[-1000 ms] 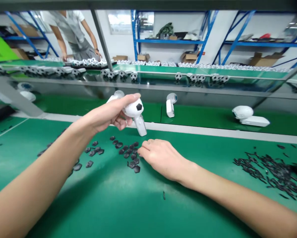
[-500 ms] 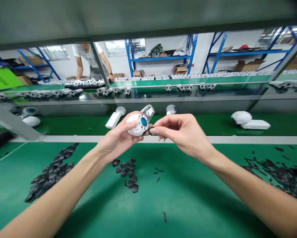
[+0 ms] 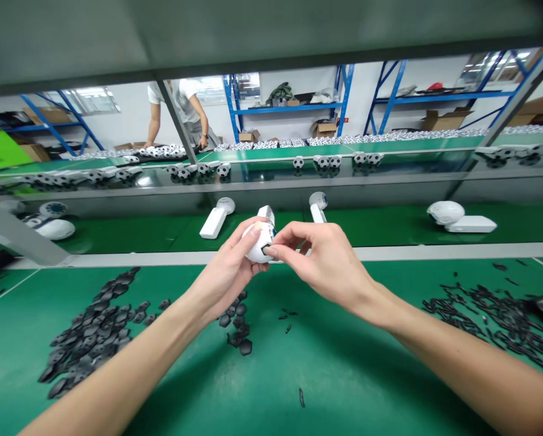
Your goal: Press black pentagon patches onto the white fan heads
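Note:
My left hand is closed around a white ball-shaped plastic housing with a short rectangular arm sticking up behind it. On the side facing my right hand, a small black piece sits against the white shell. Thumb and forefinger of my right hand pinch at this piece; whether it is seated cannot be seen. Below my left wrist lie several black pentagon pieces, and a larger pile of pentagon pieces spreads to the left.
Thin black strips are heaped at the right. Beyond the pale rail, white housings with arms lie on a green belt. Football-patterned parts line a ledge farther back, where a person leans over a table.
The white housing has been turned, so its blue disc no longer faces me. The black piece has gone from beside the housing to its shell. My left hand sits slightly lower.

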### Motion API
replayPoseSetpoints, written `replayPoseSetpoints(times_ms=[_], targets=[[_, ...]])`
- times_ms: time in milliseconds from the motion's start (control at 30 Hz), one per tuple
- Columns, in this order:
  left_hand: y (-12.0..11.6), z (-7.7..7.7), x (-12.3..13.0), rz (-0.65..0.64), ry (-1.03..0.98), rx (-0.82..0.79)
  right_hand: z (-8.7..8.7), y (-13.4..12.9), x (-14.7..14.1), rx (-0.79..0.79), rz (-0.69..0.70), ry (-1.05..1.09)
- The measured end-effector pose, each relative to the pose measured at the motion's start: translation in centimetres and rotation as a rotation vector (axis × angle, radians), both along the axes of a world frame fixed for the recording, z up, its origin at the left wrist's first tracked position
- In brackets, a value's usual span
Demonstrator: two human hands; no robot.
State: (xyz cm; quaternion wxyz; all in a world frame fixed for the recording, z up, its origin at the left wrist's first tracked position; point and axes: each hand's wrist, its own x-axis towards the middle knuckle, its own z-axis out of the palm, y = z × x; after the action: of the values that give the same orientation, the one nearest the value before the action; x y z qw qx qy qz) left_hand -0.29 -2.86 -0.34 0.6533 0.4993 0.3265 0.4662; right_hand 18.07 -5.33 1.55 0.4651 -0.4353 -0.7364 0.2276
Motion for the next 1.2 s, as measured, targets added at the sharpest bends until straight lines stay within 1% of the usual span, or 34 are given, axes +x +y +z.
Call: replayPoseSetpoints(times_ms=[133, 233, 300, 467, 567, 667, 733, 800, 867, 900, 967, 1067, 1133, 1200], targets=[[-0.7, -0.1, 0.2, 0.007, 0.070, 0.054, -0.3, 0.0, -0.1, -0.048, -0.009, 0.036], [-0.9, -0.1, 0.2, 0.010, 0.139, 0.065, -0.4, 0.3, 0.1, -0.141, -0.009, 0.083], [-0.8, -0.2, 0.2, 0.041, 0.189, 0.091, -0.4, 0.6, 0.2, -0.205, 0.011, 0.106], [-0.4, -0.6, 0.4, 0.133, 0.306, 0.218, -0.1, 0.5, 0.3, -0.285, 0.143, 0.164], [-0.1, -0.9, 0.2, 0.150, 0.316, 0.281, -0.1, 0.2, 0.3, -0.258, 0.207, 0.169], [0.1, -1.0, -0.2, 0.171, 0.291, 0.305, 0.0, 0.0, 0.2, -0.271, 0.285, 0.259], [0.3, -1.0, -0.3, 0.201, 0.238, 0.309, 0.1, -0.3, 0.2, -0.263, 0.262, 0.326], [0.5, -0.9, -0.2, 0.229, 0.171, 0.301, 0.2, -0.7, 0.2, -0.184, 0.153, 0.332], [0.8, -0.9, -0.2, 0.250, 0.114, 0.278, 0.0, -1.4, 0.0, -0.105, 0.075, 0.265], [1.0, -0.9, -0.2, 0.261, 0.095, 0.263, -0.3, -1.8, -0.3, -0.092, 0.083, 0.196], [1.4, -1.0, -0.2, 0.284, 0.082, 0.240, -1.1, -2.6, -0.9, -0.108, 0.171, -0.010], [1.6, -1.1, -0.2, 0.288, 0.101, 0.240, -3.1, -3.7, -2.1, -0.114, 0.297, -0.351], [1.7, -1.2, -0.2, 0.281, 0.101, 0.257, -4.3, -4.2, -2.8, -0.112, 0.319, -0.497], [1.7, -1.2, -0.2, 0.289, 0.091, 0.278, -5.1, -4.4, -3.2, -0.137, 0.323, -0.588]])
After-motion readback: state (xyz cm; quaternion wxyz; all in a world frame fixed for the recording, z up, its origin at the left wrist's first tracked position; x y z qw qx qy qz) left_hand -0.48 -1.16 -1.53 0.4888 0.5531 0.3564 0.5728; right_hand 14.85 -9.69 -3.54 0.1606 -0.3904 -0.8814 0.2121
